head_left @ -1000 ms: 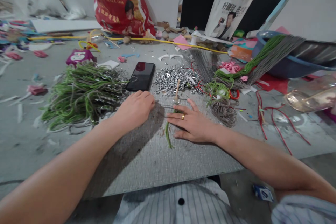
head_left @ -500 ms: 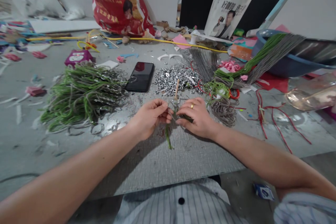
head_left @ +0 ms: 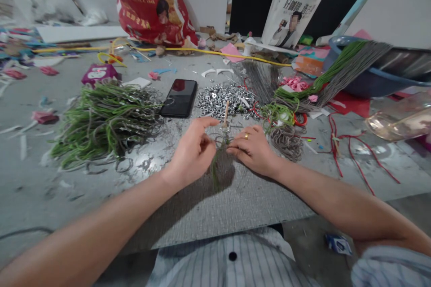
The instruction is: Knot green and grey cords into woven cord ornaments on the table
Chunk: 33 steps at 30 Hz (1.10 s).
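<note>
My left hand (head_left: 193,150) and my right hand (head_left: 253,150) meet over the grey textured mat (head_left: 215,197) at the table's middle. Between them they pinch a short bundle of green cord (head_left: 218,161), lifted off the mat and hanging down blurred. The left thumb and fingers close on the cord, with the index finger stretched forward. A gold ring shows on the right hand, whose fingertips pinch the cord's top. Just beyond the fingers stands a small wooden stick (head_left: 226,114) before a heap of metal washers (head_left: 222,98).
A big pile of green and grey cords (head_left: 104,121) lies left. A black phone (head_left: 180,97) lies beside the washers. More cord bundles (head_left: 286,116), red strings (head_left: 350,152) and a blue basin (head_left: 370,76) are right. Bags and scraps crowd the far edge.
A second ago both hands lay flat on the mat by the cord. They came together and pinched it, and the cord is now lifted off the mat.
</note>
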### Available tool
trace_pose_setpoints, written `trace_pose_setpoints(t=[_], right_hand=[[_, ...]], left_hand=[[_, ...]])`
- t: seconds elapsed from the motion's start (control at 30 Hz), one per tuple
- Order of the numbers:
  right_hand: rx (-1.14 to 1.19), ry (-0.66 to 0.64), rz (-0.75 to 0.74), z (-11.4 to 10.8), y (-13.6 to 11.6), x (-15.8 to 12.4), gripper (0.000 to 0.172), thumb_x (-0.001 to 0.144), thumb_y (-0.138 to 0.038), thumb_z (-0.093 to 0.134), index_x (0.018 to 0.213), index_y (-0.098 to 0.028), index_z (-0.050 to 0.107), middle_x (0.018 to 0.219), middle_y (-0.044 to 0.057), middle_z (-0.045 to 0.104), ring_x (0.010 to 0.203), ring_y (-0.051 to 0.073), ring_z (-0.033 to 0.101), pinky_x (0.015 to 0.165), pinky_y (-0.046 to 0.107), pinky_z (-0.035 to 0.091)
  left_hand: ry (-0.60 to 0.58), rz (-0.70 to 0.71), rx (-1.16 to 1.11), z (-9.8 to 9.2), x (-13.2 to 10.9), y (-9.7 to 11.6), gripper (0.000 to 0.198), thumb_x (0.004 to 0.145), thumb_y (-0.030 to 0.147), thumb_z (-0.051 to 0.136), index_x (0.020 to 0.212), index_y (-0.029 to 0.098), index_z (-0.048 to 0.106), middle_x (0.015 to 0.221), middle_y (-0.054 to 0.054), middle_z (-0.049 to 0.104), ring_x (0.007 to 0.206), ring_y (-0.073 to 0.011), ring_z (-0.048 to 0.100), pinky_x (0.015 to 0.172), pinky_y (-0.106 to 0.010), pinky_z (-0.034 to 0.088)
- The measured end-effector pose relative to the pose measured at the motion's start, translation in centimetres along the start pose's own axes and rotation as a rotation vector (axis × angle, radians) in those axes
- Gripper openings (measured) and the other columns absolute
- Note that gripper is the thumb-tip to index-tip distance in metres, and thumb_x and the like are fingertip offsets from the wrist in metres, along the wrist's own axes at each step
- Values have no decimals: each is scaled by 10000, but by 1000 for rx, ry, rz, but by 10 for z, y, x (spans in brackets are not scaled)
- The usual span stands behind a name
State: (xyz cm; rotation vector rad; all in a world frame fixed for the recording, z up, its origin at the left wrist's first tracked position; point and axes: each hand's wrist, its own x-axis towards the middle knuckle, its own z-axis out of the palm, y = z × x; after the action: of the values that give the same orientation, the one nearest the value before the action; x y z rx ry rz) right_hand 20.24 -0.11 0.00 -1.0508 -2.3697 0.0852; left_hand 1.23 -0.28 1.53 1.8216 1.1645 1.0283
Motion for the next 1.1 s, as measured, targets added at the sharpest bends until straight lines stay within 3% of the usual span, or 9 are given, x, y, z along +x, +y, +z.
trace_pose_setpoints(t=[0.1, 0.17, 0.27, 0.47, 0.63, 0.83, 1.1], right_hand=[[1, 5, -15, 1, 2, -1, 312, 933, -322, 443, 762, -193, 670, 700, 14, 669, 755, 160, 522, 725, 330, 226], [11, 3, -27, 1, 2, -1, 329, 934, -314, 438, 727, -180, 655, 691, 18, 658, 742, 153, 518, 715, 321, 231], [39, -2, -38, 0, 0, 0, 377, 948, -334, 402, 693, -174, 629, 660, 13, 636, 729, 144, 518, 713, 310, 242], [76, -3, -7, -6, 4, 2, 394, 945, -425, 372, 772, -194, 640, 696, 10, 653, 746, 153, 544, 748, 321, 265], [7, -1, 42, -9, 14, -2, 339, 885, -477, 472, 871, -197, 661, 838, 45, 661, 862, 197, 554, 778, 344, 284], [-5, -107, 82, -1, 16, -3, 286, 847, -444, 550, 843, -191, 683, 841, 51, 641, 831, 200, 542, 753, 350, 300], [20, -147, 65, 0, 11, 0, 218, 869, -353, 540, 902, -189, 681, 879, 61, 635, 887, 210, 525, 788, 363, 331]], left_hand=[[-170, 285, 169, 1, -4, 0, 414, 740, 52, 431, 1123, 191, 506, 821, -3, 593, 581, -65, 514, 559, -189, 434], [-228, 382, 237, 2, -4, -3, 392, 754, 44, 411, 1100, 187, 528, 889, -26, 621, 678, -86, 563, 625, -200, 465], [-226, 454, 310, 3, 0, -9, 313, 802, 69, 403, 1048, 176, 563, 909, -41, 642, 788, -118, 604, 710, -230, 489], [-223, 389, 490, 0, 4, -13, 257, 890, 207, 381, 865, 186, 636, 784, -44, 638, 738, -141, 611, 688, -239, 475], [-205, 301, 478, 0, 6, -15, 227, 882, 244, 414, 855, 198, 635, 779, -38, 631, 721, -142, 598, 679, -240, 453], [-299, 281, 491, 2, 9, -20, 208, 856, 186, 431, 823, 185, 637, 795, -50, 631, 753, -166, 597, 682, -261, 446], [-372, 280, 700, 7, 10, -20, 216, 847, 172, 437, 827, 172, 652, 781, -59, 613, 763, -186, 593, 688, -288, 469]])
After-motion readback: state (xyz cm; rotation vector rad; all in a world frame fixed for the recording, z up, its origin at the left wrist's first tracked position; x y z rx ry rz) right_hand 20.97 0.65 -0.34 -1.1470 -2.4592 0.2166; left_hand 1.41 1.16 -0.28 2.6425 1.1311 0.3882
